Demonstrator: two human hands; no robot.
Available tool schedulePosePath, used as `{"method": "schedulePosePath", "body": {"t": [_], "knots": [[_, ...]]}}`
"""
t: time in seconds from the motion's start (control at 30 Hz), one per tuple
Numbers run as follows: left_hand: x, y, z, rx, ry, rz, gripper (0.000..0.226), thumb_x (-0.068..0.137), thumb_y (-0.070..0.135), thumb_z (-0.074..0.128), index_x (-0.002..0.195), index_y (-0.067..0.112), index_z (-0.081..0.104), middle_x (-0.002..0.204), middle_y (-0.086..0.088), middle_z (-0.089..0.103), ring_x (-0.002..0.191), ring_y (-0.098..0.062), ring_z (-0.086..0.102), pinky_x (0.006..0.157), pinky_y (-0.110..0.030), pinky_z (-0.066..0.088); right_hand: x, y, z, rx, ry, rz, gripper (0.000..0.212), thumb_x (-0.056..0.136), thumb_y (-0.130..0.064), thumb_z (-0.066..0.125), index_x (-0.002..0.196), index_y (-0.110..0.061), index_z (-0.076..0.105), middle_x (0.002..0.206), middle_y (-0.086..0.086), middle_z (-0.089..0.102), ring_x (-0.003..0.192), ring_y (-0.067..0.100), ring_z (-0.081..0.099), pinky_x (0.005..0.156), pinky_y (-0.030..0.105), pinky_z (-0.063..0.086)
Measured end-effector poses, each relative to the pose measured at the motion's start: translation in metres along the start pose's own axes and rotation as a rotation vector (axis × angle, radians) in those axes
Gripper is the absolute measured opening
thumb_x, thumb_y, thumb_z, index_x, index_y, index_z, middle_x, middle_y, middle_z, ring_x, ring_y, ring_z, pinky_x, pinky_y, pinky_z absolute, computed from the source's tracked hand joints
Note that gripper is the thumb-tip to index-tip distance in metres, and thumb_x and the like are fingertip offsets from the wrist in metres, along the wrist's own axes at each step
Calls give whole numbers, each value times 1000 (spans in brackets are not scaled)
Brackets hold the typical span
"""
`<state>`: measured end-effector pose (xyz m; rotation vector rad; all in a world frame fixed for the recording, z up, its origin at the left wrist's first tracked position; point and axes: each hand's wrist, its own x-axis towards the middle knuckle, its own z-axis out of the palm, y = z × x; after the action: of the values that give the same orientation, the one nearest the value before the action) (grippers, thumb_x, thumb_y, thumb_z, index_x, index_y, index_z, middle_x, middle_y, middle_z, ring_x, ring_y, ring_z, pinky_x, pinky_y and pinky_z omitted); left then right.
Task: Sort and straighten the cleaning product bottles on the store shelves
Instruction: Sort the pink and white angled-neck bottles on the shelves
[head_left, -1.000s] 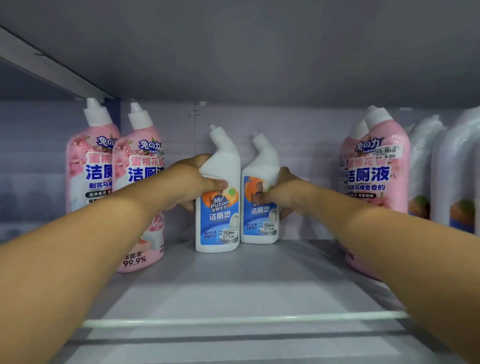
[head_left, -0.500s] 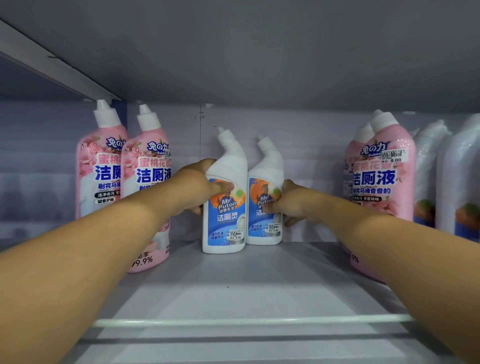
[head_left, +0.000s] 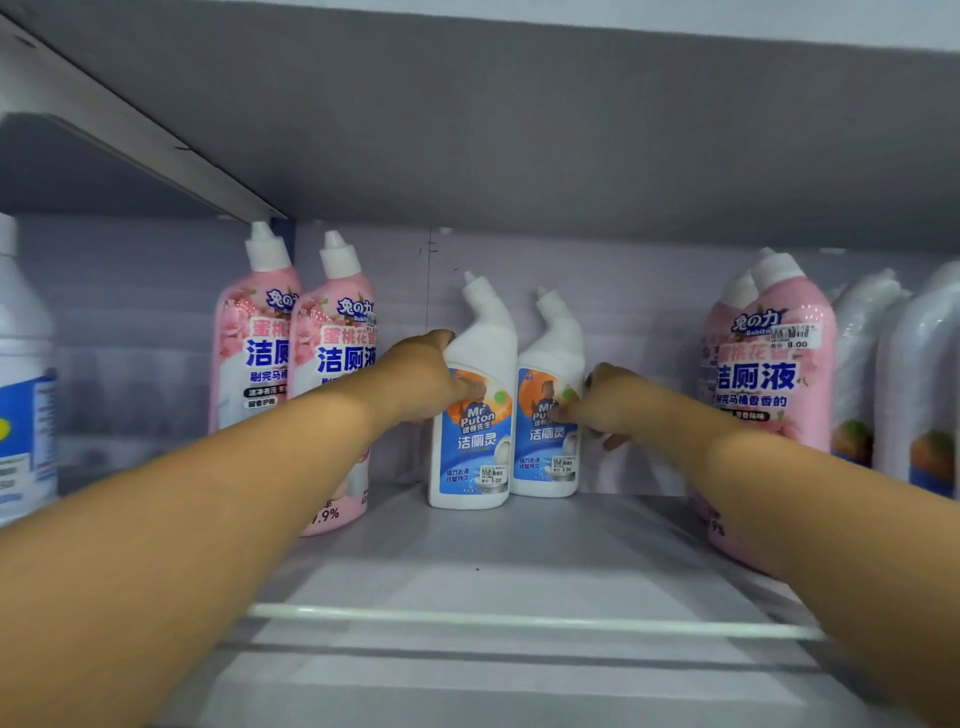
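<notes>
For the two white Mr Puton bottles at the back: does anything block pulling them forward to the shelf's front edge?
Nothing visible does. The left hand grips the left white bottle and the right hand the right white bottle. The shelf in front of them is bare to its front rail; pink bottles stand off to either side.

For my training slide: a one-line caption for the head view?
Both hands, left and right, grip two white angled-neck bottles at the shelf's back.
</notes>
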<state>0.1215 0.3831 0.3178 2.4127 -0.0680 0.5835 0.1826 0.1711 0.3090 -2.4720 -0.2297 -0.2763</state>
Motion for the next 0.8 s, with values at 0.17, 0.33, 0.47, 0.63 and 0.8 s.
{"method": "schedulePosePath", "body": {"t": [0.17,0.33,0.47,0.63,0.8], "knots": [[-36,22,-25,236,181,130,73,92,46,70,154,23,39,153,-2,51,133,-24,55,107,-32,45,-47,-20,-57,-140,294,-202,60,93,-46,67,137,-10,49,131,8,63,114,26,62,86,29,47],[-63,12,-65,323,671,179,56,91,30,69,142,15,52,143,-16,51,134,-36,45,107,-43,42,-102,-3,-107,-128,861,-484,41,91,-35,65,125,-13,60,125,10,62,123,34,52,96,33,39],[-73,-6,-66,317,622,-66,64,88,32,75,139,6,45,133,-24,52,126,-45,49,95,-49,46,-109,19,-111,-91,826,-258,70,87,-35,76,143,-7,45,145,23,40,134,41,38,111,40,34],[-66,-6,-57,352,619,-169,65,85,35,80,132,4,47,130,-22,53,119,-42,55,83,-45,49,-99,30,-99,86,573,39,76,85,-31,78,143,-10,34,135,19,47,115,39,54,94,40,48],[-60,-16,-45,208,480,-280,58,82,48,81,115,9,54,109,-13,63,90,-34,62,70,-36,46,-103,51,-92,163,574,25,58,84,-40,78,122,-9,47,105,11,60,82,32,62,70,36,49]]}}
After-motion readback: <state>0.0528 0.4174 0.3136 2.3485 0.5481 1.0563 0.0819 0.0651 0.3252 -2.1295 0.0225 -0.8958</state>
